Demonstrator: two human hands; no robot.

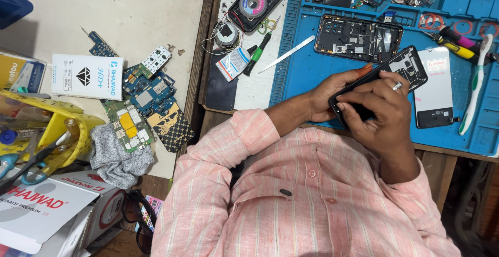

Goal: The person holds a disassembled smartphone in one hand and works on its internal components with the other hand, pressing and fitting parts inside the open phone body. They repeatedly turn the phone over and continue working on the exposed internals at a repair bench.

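An opened black phone frame (403, 67) is held over the blue work mat (312, 64). My left hand (325, 93) grips its near left end, thumb along the top edge. My right hand (382, 108), with a ring on one finger, wraps over its lower end and covers much of it. The far end of the frame shows bare inner parts. Just beyond it lies a second opened phone body (358, 37) on the mat. A white phone back panel (435, 88) rests to the right of my hands.
A white toothbrush (475, 80), a green-handled screwdriver (258, 53), a metal pry tool (287, 54) and a solder wire reel (252, 2) lie around the mat. Circuit boards (143, 98), a white box (87, 76), a grey cloth (118, 158) and a yellow rack (49, 132) crowd the left side.
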